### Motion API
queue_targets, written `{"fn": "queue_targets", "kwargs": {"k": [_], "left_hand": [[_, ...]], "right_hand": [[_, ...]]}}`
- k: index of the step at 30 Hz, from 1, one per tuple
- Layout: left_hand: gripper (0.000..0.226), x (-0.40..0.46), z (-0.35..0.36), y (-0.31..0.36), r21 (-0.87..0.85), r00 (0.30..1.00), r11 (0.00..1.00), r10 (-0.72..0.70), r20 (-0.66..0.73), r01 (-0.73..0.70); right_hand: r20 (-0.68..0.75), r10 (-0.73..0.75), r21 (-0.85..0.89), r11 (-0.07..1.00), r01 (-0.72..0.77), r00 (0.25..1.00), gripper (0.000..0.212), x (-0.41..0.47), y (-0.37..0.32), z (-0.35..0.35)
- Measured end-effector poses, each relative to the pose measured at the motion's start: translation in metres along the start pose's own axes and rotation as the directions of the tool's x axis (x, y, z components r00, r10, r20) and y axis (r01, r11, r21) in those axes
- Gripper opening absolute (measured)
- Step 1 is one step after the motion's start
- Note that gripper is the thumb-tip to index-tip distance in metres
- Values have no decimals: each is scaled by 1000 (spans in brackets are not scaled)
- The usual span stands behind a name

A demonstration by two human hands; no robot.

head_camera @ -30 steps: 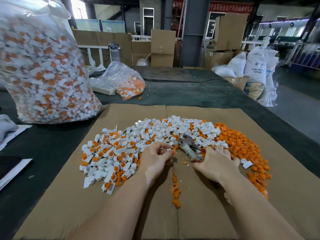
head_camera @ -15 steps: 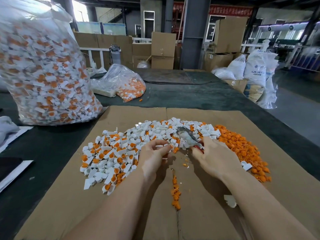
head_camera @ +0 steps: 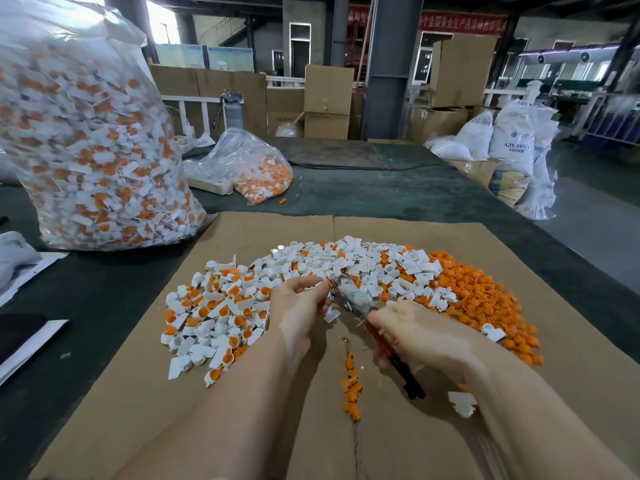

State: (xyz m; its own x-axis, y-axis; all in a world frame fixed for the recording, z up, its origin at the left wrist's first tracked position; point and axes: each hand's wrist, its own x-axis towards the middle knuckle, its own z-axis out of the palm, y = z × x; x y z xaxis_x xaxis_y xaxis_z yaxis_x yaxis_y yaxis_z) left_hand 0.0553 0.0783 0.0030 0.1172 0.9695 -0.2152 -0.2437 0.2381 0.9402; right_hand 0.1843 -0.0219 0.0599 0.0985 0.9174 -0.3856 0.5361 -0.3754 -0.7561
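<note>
A brown cardboard sheet [head_camera: 242,403] covers the dark table, and at its far left corner stands a big clear bag [head_camera: 93,150] stuffed with white-and-orange parts. On the sheet lies a wide pile of white caps [head_camera: 221,313], many with orange inserts, and to its right a heap of loose orange plugs [head_camera: 478,299]. The right hand [head_camera: 426,337] grips a pair of pliers [head_camera: 353,297], fingers wrapped round the red-and-black handles. The tool is raised over the middle of the sheet, its head pointing up-left. The left hand [head_camera: 298,313] meets that head with fingers curled in — what they pinch is hidden. A single white cap [head_camera: 331,315] shows just under them.
</note>
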Motion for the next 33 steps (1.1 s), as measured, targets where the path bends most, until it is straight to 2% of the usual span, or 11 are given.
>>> {"fn": "queue_targets", "kwargs": {"k": [5, 8, 10, 14, 17, 21, 24, 30, 31, 33], "left_hand": [[8, -1, 3, 0, -3, 1000, 1000, -1, -31, 1], [8, -2, 5, -1, -8, 999, 1000, -2, -46, 1], [9, -2, 5, -2, -13, 999, 1000, 1, -54, -2], [12, -3, 5, -4, -25, 998, 1000, 0, -59, -1], [13, -5, 3, -5, -32, 998, 999, 3, -67, -5], [14, -8, -3, -13, 157, 995, 983, 96, -26, -91], [19, -10, -6, -18, 403, 969, 882, 235, 75, -245], [25, -12, -8, -22, 502, 948, 804, 273, 164, -318], [26, -11, -8, -22, 510, 944, 795, 279, 175, -329], [26, -11, -9, -23, 510, 939, 789, 281, 198, -344]], "right_hand": [[-57, -45, -38, 998, 43, 997, 36, 0, 1, 7], [-134, -118, -181, 979, 92, 984, 36, 3, 3, 11], [-168, -159, -215, 969, 121, 973, 36, 6, 5, 12], [-202, -164, -235, 965, 114, 966, 34, 10, 10, 17], [-294, -188, -276, 955, 105, 937, 40, 14, 17, 19], [-471, -184, -396, 918, -21, 863, 38, 25, 31, 18], [-576, -242, -579, 795, -181, 781, 43, 36, 41, 18], [-628, -321, -707, 618, -345, 709, 61, 44, 54, 23], [-621, -389, -723, 620, -305, 681, 58, 43, 53, 25], [-573, -565, -723, 689, -41, 594, 42, 44, 49, 32]]}}
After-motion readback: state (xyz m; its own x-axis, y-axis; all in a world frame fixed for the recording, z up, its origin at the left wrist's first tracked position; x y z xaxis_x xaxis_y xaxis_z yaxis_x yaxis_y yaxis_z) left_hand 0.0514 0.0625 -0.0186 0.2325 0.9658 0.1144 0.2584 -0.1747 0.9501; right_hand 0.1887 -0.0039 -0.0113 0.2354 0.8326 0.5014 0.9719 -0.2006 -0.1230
